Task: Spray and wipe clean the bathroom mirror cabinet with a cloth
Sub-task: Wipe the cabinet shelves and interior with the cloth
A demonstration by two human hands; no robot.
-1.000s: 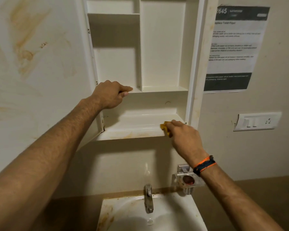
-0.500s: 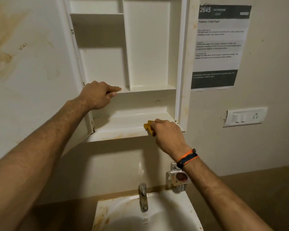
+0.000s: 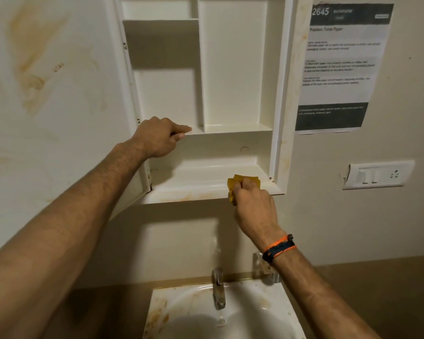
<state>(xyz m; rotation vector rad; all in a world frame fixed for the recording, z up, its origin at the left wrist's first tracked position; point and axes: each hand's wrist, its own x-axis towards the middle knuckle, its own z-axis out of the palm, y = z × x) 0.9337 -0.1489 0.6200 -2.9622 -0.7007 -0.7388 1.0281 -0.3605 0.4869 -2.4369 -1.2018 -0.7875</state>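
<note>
A person wipes the inside of an open bathroom mirror cabinet, well into the job but not finished. The right hand has its fingers curled round a bunched yellow cloth, pressing it onto the front right of the bottom shelf, just beside the cabinet's right wall. The left hand grips the front edge of the middle shelf, thumb under and fingers folded over it, apparently to steady the body.

The upper compartments look pale and largely unmarked, though whether they have been wiped cannot be told. Brownish stains run along the front lip of the bottom shelf to the left of the cloth, and more streak the inner face of the open door on the left, so those areas seem to remain. No spray bottle is in view. The mirror side of the door faces away and cannot be judged.

Compared with half a second earlier, the cloth sits a little farther into the shelf's right corner, with more yellow showing above the knuckles; the left hand keeps the same hold on the shelf.
</note>
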